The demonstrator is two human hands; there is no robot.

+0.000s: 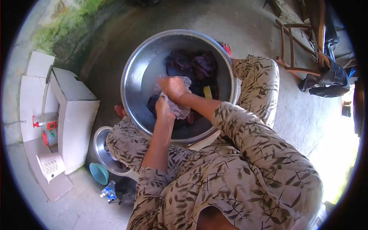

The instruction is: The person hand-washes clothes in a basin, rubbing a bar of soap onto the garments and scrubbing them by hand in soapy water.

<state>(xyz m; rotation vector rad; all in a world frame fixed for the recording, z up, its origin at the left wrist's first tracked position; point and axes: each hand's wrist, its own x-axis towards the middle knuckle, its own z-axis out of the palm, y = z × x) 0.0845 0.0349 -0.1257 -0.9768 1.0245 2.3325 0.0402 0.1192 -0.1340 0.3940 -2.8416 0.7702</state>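
Note:
Between my knees stands a large round metal basin [132, 72] holding cloudy water and dark wet clothes [204, 66]. Over the water, my left hand [164, 107] grips a light greyish cloth [180, 110] low down. My right hand [173, 87] is closed on the upper part of the same cloth, close above the left one; its fingertips are blurred. A yellow bar [207, 92], which looks like soap, lies on the dark clothes just right of my hands.
A smaller metal basin [99, 143] with clothes, a teal bowl [99, 173] and plastic bottles [109, 191] are at lower left. Beyond them stand a white tiled ledge [79, 126] and a white basket [51, 166]. A wooden frame [291, 47] and black plastic bag [330, 82] are at right.

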